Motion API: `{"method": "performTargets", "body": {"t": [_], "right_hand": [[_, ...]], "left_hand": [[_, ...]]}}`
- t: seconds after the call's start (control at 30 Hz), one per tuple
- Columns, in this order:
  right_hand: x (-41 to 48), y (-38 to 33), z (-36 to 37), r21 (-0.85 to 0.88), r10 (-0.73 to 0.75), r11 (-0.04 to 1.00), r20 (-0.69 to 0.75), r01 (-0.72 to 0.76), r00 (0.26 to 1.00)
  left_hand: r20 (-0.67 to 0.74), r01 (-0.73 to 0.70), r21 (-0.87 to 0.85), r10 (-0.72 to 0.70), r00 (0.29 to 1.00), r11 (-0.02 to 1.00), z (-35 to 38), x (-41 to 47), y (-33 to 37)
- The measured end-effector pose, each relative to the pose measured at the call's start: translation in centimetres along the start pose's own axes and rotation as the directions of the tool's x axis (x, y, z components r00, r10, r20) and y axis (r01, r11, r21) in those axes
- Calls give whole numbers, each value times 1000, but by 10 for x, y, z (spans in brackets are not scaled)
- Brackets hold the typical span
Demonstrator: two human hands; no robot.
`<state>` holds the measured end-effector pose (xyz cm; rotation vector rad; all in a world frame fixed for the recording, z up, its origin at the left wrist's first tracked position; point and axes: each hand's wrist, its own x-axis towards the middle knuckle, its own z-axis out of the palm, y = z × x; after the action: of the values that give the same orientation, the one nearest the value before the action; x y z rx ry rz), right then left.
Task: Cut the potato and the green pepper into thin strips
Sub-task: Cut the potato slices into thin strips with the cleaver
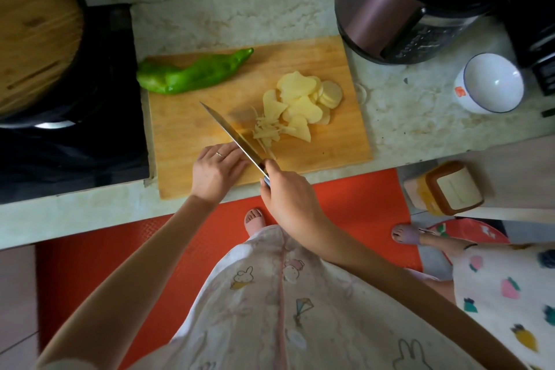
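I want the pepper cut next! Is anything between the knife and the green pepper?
Nothing visible. Only bare cutting board lies between the knife in the right hand and the green pepper. The potato slices sit on the blade's other side.

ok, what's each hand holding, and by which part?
The right hand grips the knife by its handle, right behind the blade. The left hand holds nothing; it rests on the board beside the blade.
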<state>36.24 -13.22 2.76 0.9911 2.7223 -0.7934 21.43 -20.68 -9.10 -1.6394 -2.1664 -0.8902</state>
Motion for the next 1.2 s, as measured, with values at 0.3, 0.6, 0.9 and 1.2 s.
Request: {"method": "performTargets", "body": {"t": [0.3,0.6,0.9,1.2], "right_hand": [[2,1,-4,-12,54,998,32,-54,998],[4,3,-2,-26,69,997,33,-68,997],[24,4,11,-11,92,996,30,-91,995],[4,9,6,-60,10,998,-5,-10,1000]], "left_hand": [[13,20,-27,-20,1000,999,3,-2,-2],[13,39,-52,-38,999,998,3,-3,-3],[9,56,-65,-55,998,996,3,-3,-2],[22,74,-18,-74,997,997,0,-3,-1]]}}
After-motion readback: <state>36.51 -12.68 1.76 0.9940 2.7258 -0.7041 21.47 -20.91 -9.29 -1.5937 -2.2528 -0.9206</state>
